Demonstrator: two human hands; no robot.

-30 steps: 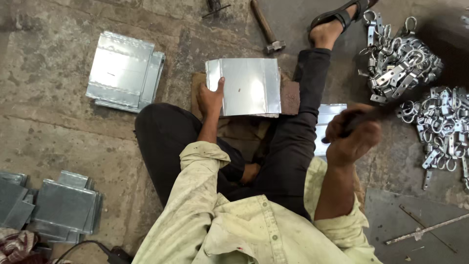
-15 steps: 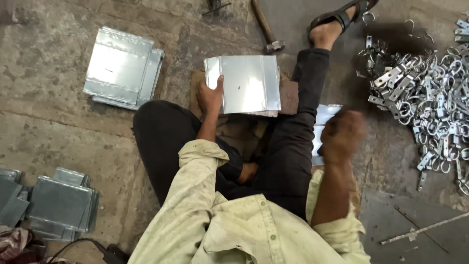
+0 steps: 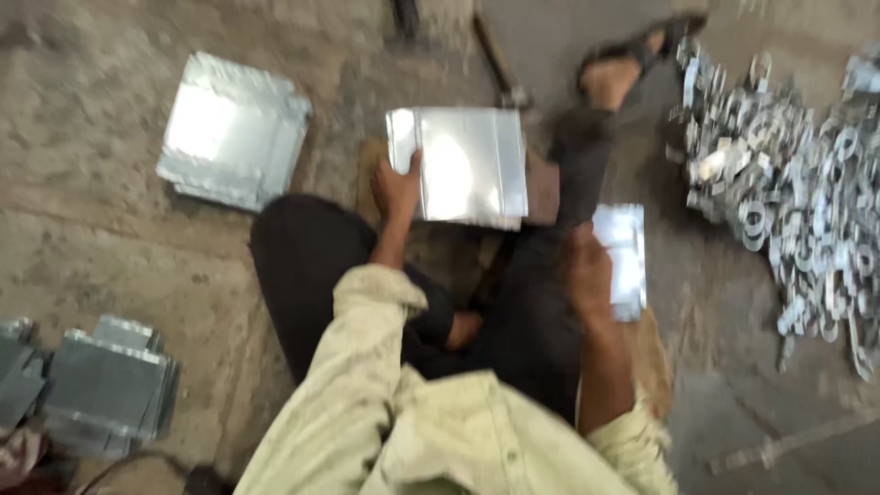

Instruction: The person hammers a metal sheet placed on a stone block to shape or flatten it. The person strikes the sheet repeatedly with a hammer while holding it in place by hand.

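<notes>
Metal sheet (image 3: 467, 165), silvery and roughly square, lies flat on a brown block (image 3: 541, 192) just ahead of the seated person's crossed legs. Folded edges run away from the body; long axis, if any, hard to call through the blur. Left hand (image 3: 396, 188) presses its near-left edge, fingers spread flat on it, not clasped around. Right hand (image 3: 587, 275), right of the sheet and nearer the body, is blurred; grip unreadable. Smaller sheet (image 3: 623, 247) just beside that hand. Stack of sheets (image 3: 234, 128) well left; heap of metal clamps (image 3: 788, 183) well right.
</notes>
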